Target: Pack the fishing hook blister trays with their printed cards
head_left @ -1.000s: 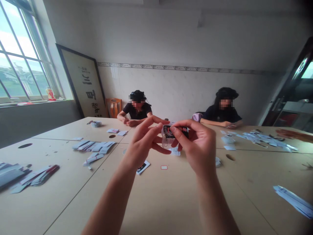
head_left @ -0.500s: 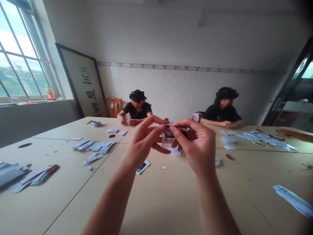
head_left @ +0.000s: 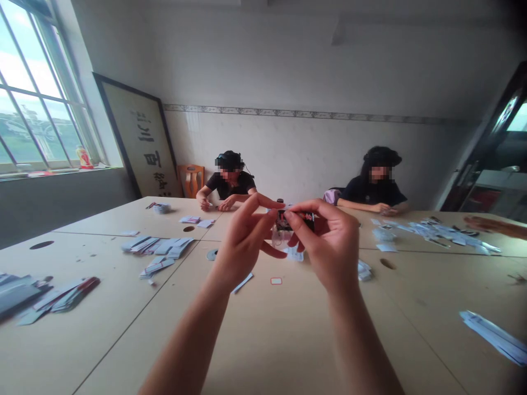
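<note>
Over the middle of the table, both my hands are raised around a small black printed card (head_left: 282, 222) with reddish-orange marks. My left hand (head_left: 242, 236) pinches its left edge between thumb and forefinger. The thumb of my right hand (head_left: 333, 236) presses on the card's front, the other fingers curling behind it. Just below the card is a see-through plastic shape (head_left: 280, 238); I cannot tell whether it is joined to the card. Beneath my left wrist, a white-edged card (head_left: 242, 282) is partly hidden. A small red-bordered label (head_left: 276, 281) lies on the tabletop.
Stacks of white folded cards (head_left: 158, 245) lie to the left, with more (head_left: 61, 296) nearer me. A loose pile of cards (head_left: 448, 235) spreads at right, and a thin stack (head_left: 494, 334) lies near the right edge. Two people (head_left: 230, 181) sit across the table (head_left: 280, 345).
My hands have shifted slightly left with the card, and my left wrist now covers more of the white-edged card. Across the table, the left person's hands have moved apart.
</note>
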